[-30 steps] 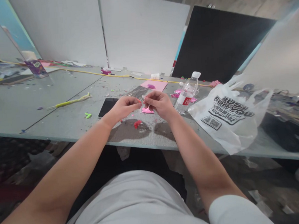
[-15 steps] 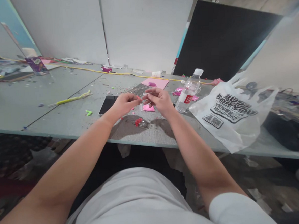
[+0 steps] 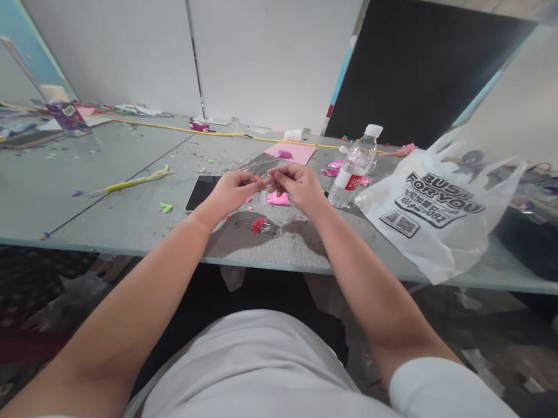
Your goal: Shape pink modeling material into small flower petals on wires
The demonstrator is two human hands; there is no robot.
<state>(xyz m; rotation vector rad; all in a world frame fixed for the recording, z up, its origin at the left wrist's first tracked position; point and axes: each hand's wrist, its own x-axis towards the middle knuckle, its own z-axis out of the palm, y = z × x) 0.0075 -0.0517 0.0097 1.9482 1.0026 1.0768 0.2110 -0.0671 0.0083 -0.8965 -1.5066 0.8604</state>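
Note:
My left hand (image 3: 231,194) and my right hand (image 3: 298,187) meet above the grey table (image 3: 119,225), fingertips pinched together around a small red piece (image 3: 261,181) that is too small to name. Just below them on the table lies a small clear bag with red bits (image 3: 262,226). A pink scrap (image 3: 278,199) lies under my right hand. A black phone (image 3: 202,192) rests flat to the left of my left hand.
A clear water bottle (image 3: 356,166) stands right of my hands, beside a white printed plastic bag (image 3: 437,215). A pink sheet (image 3: 290,152) lies farther back. A yellow-green pipe cleaner (image 3: 133,182) and small scraps dot the left. White panels and a black board stand behind.
Both hands stay pinched together at the same spot. The clear bag with red bits, partly covered a second ago, now lies in plain sight below them. The view has shifted slightly.

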